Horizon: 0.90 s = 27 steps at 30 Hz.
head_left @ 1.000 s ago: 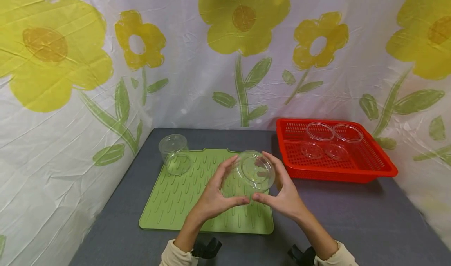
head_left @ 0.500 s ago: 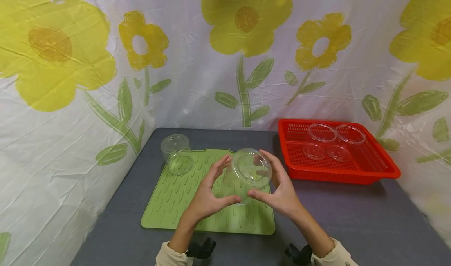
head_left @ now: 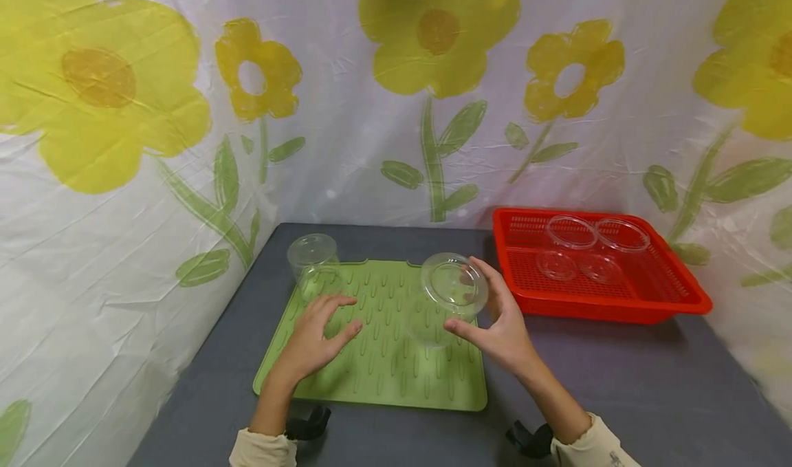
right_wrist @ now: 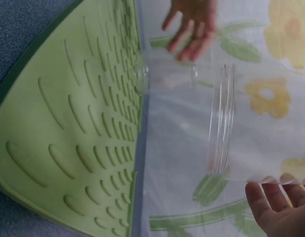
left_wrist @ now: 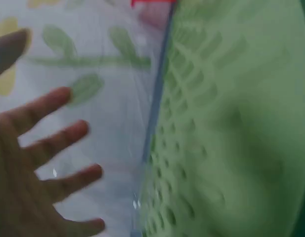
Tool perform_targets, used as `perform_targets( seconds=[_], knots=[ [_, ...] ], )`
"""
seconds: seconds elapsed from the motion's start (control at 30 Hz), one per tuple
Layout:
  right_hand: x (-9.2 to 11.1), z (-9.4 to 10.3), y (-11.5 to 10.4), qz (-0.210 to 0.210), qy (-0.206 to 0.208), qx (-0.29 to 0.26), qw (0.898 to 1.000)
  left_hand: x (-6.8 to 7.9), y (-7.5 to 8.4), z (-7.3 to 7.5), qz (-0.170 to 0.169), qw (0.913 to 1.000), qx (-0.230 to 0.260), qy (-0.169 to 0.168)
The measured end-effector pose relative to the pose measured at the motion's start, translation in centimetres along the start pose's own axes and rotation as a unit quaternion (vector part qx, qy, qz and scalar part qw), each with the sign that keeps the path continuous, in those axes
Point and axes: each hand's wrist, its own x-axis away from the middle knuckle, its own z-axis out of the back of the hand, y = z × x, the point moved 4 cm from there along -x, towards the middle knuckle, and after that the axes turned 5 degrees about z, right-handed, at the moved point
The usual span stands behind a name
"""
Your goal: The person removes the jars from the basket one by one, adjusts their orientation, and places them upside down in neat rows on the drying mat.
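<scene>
In the head view my right hand [head_left: 506,333] grips a clear plastic cup [head_left: 454,285] from its right side, above the green ridged mat [head_left: 396,377]. The right wrist view shows this cup's ringed rim [right_wrist: 222,121] facing the mat, so it is held upside down and apart from it. My left hand [head_left: 312,340] is off to the left over the mat, fingers spread and holding nothing. Just beyond it another clear cup [head_left: 312,254] stands at the mat's far left corner. The left wrist view has the empty left hand [left_wrist: 23,168] with fingers extended.
At the back right, a red perforated basket [head_left: 609,309] holds two clear cups [head_left: 572,236] side by side. A dark grey cloth [head_left: 619,384] covers the table. A flower-printed curtain [head_left: 346,144] closes off the back and sides.
My left hand has let go of the cup and moved left toward the standing cup. The right hand keeps its grip, with the cup slightly further right in the head view.
</scene>
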Motion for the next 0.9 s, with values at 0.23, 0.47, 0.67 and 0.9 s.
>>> perform_targets(
  seconds=[0.23, 0.47, 0.67, 0.9],
  knots=[
    [-0.5, -0.5, 0.9, -0.049, 0.007, 0.051, 0.997, 0.8, -3.5, -0.2, 0.112, 0.9832, -0.100, -0.103],
    [-2.0, -1.1, 2.3, -0.098, 0.033, 0.084, 0.991, 1.7, -4.7, -0.4, 0.175, 0.9634, -0.113, -0.168],
    [-3.8, -2.7, 3.7, -0.119, 0.051, 0.081, 0.988, 2.2, -4.8, -0.8, 0.192, 0.9541, -0.122, -0.195],
    [-5.4, -4.8, 5.3, -0.124, 0.051, 0.094, 0.987, 2.2, -4.7, -1.0, 0.202, 0.9532, -0.113, -0.194]
  ],
)
